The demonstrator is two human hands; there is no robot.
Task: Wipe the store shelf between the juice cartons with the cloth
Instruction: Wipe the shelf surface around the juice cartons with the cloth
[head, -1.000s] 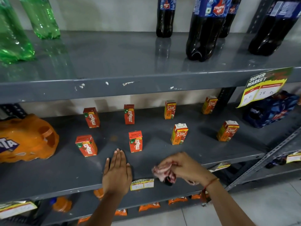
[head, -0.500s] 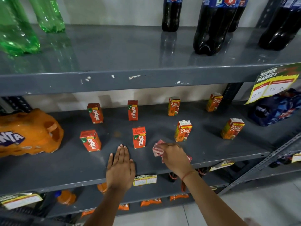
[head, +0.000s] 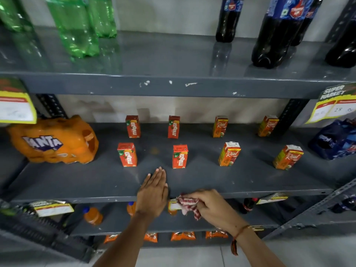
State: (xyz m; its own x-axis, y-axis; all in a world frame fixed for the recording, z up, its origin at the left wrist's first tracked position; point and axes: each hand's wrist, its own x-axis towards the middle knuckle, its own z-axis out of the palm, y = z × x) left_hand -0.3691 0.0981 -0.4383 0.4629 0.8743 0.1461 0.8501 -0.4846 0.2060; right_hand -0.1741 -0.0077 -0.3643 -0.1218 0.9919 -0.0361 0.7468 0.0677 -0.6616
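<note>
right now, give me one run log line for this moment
phase: wiping | left hand: flat on shelf | right hand: bunching cloth at front edge | juice cartons: upright

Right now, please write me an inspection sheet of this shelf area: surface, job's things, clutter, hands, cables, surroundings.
Surface: grey middle shelf, bare at the front, small pale specks.
Job's things: eight juice cartons in two rows, four red Maaza at left, four orange Real at right, all upright and apart; red-and-white cloth at the shelf's front edge.
Clutter: orange Fanta pack far left, blue pack far right.
Hands: left hand flat on the shelf, empty; right hand gripping the cloth.
Cables: nothing seen.
Surroundings: green bottles and dark cola bottles on the shelf above; price tags; more drinks below.
</note>
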